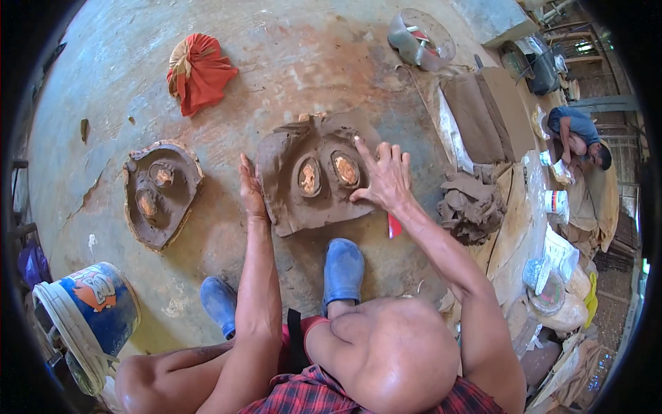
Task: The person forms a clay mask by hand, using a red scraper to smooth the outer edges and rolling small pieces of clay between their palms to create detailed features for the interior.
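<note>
A brown wet-clay slab (303,215) lies pressed over a form on the floor in front of me. Two raised oval rims in it surround openings where rough orange-tan material shows. My left hand (252,188) is upright along the slab's left edge, fingers straight and close to the side of the clay. Over the right part spreads my right hand (387,178), its index finger and thumb reaching onto the clay around the right oval. Neither hand holds anything. To the left rests a rounded, pale-edged mould (164,238) lined with clay, with two similar ovals.
A red and tan cloth bundle (200,72) sits at the far left, a translucent basin (441,52) at the far right. Clay slabs (483,114) and a clay heap (472,207) are on the right. A blue bucket (103,303) lies near left. Another person (578,131) crouches far right.
</note>
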### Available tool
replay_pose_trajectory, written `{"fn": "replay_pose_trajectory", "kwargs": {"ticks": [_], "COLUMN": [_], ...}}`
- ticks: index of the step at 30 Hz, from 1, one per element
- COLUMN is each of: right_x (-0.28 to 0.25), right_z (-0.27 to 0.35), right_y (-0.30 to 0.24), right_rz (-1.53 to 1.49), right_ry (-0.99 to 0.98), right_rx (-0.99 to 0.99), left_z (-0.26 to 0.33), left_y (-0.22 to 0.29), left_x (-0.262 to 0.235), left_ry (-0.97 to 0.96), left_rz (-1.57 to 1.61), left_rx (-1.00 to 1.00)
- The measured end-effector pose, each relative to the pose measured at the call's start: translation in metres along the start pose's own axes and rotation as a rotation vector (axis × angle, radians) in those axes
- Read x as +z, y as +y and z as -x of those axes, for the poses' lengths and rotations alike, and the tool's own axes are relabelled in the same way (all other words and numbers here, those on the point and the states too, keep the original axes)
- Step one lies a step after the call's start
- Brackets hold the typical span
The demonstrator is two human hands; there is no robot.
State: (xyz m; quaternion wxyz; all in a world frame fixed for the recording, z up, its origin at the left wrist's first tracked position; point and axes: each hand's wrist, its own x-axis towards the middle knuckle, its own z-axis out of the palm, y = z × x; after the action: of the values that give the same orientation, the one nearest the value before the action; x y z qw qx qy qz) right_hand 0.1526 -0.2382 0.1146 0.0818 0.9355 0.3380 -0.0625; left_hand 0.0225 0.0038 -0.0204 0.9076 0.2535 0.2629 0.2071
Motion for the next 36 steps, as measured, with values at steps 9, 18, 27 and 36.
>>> {"fn": "replay_pose_trajectory", "kwargs": {"ticks": [9, 18, 27, 36], "right_x": [-0.007, 0.007, -0.001, -0.012], "right_z": [0.031, 0.040, 0.091, 0.192], "right_y": [-0.035, -0.074, -0.024, 0.148], "right_rz": [-0.415, -0.415, -0.697, -0.373], "right_ry": [-0.466, -0.534, -0.269, 0.674], "right_rx": [0.298, 0.367, 0.524, 1.004], "left_z": [-0.011, -0.024, -0.016, -0.037], "left_y": [-0.001, 0.001, 0.003, 0.077], "left_x": [-0.017, -0.027, -0.039, -0.038], "left_ry": [-0.004, -0.021, 0.096, 0.050], "left_rz": [-0.057, -0.100, -0.338, -0.476], "left_rx": [0.065, 0.096, 0.038, -0.286]}}
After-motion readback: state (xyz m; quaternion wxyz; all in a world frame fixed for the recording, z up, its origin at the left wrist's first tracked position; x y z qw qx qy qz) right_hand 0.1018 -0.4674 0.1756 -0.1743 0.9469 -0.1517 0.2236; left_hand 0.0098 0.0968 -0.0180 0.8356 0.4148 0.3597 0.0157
